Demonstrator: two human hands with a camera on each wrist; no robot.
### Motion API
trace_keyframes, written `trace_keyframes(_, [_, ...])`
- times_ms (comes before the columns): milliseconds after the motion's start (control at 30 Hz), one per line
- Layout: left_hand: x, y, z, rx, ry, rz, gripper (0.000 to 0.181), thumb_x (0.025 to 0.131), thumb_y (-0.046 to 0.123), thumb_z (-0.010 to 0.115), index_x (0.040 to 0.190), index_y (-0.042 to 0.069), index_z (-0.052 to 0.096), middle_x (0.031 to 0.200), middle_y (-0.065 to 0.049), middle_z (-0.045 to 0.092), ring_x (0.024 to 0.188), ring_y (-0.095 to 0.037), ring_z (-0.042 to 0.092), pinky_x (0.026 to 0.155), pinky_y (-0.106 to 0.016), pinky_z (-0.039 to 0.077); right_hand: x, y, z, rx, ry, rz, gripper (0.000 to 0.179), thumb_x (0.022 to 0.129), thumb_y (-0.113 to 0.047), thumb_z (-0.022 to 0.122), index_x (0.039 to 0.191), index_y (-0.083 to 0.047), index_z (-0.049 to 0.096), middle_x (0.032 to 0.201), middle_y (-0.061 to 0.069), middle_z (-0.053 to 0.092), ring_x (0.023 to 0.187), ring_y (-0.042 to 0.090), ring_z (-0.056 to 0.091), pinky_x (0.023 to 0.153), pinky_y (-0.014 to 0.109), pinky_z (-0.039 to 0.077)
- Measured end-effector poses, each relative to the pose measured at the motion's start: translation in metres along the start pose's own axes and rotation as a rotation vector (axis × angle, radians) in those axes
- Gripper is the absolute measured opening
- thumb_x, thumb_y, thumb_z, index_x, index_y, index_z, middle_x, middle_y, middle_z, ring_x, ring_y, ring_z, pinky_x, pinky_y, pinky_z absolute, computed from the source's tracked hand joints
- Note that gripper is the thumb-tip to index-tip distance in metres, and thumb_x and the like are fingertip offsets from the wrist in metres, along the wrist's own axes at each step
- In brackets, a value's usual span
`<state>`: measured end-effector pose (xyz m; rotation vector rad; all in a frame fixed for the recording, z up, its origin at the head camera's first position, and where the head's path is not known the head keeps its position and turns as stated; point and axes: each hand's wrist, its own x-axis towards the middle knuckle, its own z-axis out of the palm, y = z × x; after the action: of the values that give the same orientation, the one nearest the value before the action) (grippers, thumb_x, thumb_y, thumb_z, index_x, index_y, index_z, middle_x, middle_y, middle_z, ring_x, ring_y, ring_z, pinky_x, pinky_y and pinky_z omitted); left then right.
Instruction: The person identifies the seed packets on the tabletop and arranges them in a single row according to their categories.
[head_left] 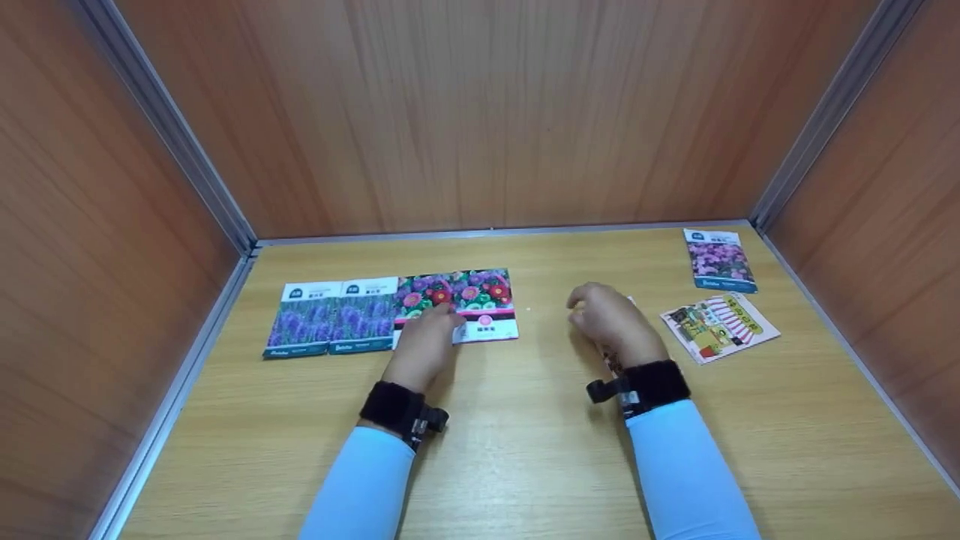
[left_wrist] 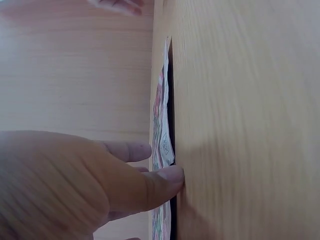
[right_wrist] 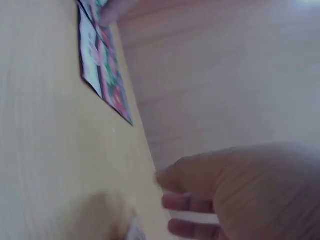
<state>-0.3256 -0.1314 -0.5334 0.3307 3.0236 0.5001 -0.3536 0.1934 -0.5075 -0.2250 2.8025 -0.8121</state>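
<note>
Over the seam of two colourful flower seed packets, the right one [head_left: 484, 300] and the left one [head_left: 411, 291], my left hand [head_left: 426, 341] reaches with fingers extended. Its thumb [left_wrist: 170, 175] touches their near edge in the left wrist view. Left of these, two purple-flower packets [head_left: 300, 321] stand side by side in the same row. My right hand [head_left: 615, 322] hovers above the table with loosely bent fingers and nothing held. Beneath its wrist another packet [head_left: 610, 361] shows only in part, the rest hidden by the hand.
At the back right lies a pink-flower packet [head_left: 721, 262]. Nearer, a packet with a striped awning picture [head_left: 720, 328] lies at an angle. Wooden panels [head_left: 495, 112] with metal edging enclose the table [head_left: 517, 465] at the back and both sides.
</note>
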Motion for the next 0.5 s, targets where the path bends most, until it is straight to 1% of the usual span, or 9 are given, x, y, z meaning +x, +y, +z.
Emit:
trace_keyframes(33, [0.0,0.0,0.0,-0.006,-0.008,-0.008,0.048,0.111,-0.01,0.06,0.147,0.017,0.078,0.171,-0.02,0.058,0.157,-0.042,0.058,0.132,-0.06,0.047,-0.001,0.007,-0.005,0.028,-0.028,0.014,0.028,0.113,-0.02,0.067,0.136,-0.008,0.074,0.129,0.022,0.075,0.098,0.035,0.076,0.083,0.049,0.066])
trace_keyframes(67, [0.0,0.0,0.0,-0.009,-0.014,-0.014,0.049,0.111,-0.01,0.059,0.148,0.017,0.078,0.171,-0.019,0.058,0.158,-0.041,0.057,0.132,-0.06,0.046,-0.003,0.014,-0.009,0.042,-0.049,0.025,0.026,0.112,-0.018,0.067,0.134,-0.007,0.074,0.126,0.021,0.074,0.09,0.029,0.073,0.075,0.042,0.063])
trace_keyframes(100, [0.0,0.0,0.0,-0.012,-0.017,-0.022,0.05,0.111,-0.01,0.059,0.148,0.017,0.077,0.172,-0.019,0.057,0.158,-0.041,0.056,0.133,-0.061,0.045,-0.005,0.02,-0.014,0.061,-0.074,0.034,0.024,0.111,-0.016,0.068,0.132,-0.005,0.074,0.123,0.021,0.074,0.082,0.027,0.071,0.068,0.038,0.06])
trace_keyframes(133, [0.0,0.0,0.0,-0.014,-0.019,-0.03,0.05,0.111,-0.011,0.059,0.148,0.018,0.077,0.173,-0.018,0.056,0.159,-0.041,0.056,0.133,-0.061,0.045,-0.006,0.026,-0.018,0.073,-0.097,0.034,0.022,0.11,-0.012,0.07,0.13,-0.004,0.074,0.123,0.022,0.073,0.079,0.026,0.07,0.065,0.035,0.058])
trace_keyframes(200, [-0.001,0.001,0.0,-0.016,-0.019,-0.041,0.051,0.111,-0.01,0.058,0.148,0.018,0.077,0.173,-0.018,0.055,0.16,-0.041,0.055,0.134,-0.062,0.043,-0.009,0.035,-0.026,0.066,-0.114,0.016,0.022,0.105,-0.005,0.073,0.126,-0.002,0.075,0.133,0.023,0.07,0.086,0.025,0.069,0.068,0.032,0.056])
trace_keyframes(267, [-0.001,0.001,0.0,-0.018,-0.022,-0.046,0.051,0.111,-0.01,0.058,0.148,0.019,0.077,0.174,-0.017,0.055,0.16,-0.041,0.054,0.134,-0.063,0.042,-0.012,0.043,-0.031,0.031,-0.114,0.008,0.024,0.098,-0.001,0.077,0.122,-0.001,0.076,0.139,0.021,0.069,0.097,0.027,0.068,0.076,0.033,0.057])
trace_keyframes(333, [-0.001,0.001,0.0,-0.014,-0.023,-0.034,0.05,0.11,-0.011,0.059,0.147,0.017,0.078,0.172,-0.018,0.056,0.16,-0.041,0.054,0.134,-0.064,0.042,-0.014,0.048,-0.035,0.016,-0.126,0.032,0.026,0.094,0.0,0.081,0.12,-0.003,0.077,0.137,0.02,0.07,0.105,0.031,0.065,0.082,0.038,0.056])
trace_keyframes(400, [-0.002,0.001,-0.001,0.004,-0.02,-0.007,0.051,0.107,-0.013,0.061,0.145,0.016,0.079,0.17,-0.019,0.059,0.158,-0.042,0.056,0.133,-0.064,0.044,-0.014,0.052,-0.037,-0.016,-0.137,0.048,0.026,0.091,-0.003,0.085,0.116,-0.006,0.077,0.131,0.018,0.071,0.11,0.033,0.062,0.086,0.04,0.055])
trace_keyframes(500, [-0.003,0.001,-0.001,0.044,-0.011,0.045,0.055,0.1,-0.017,0.066,0.143,0.015,0.08,0.163,-0.018,0.064,0.152,-0.041,0.061,0.129,-0.064,0.047,-0.014,0.055,-0.037,-0.047,-0.15,0.069,0.026,0.09,-0.006,0.089,0.112,-0.009,0.078,0.127,0.016,0.07,0.11,0.033,0.061,0.086,0.041,0.053])
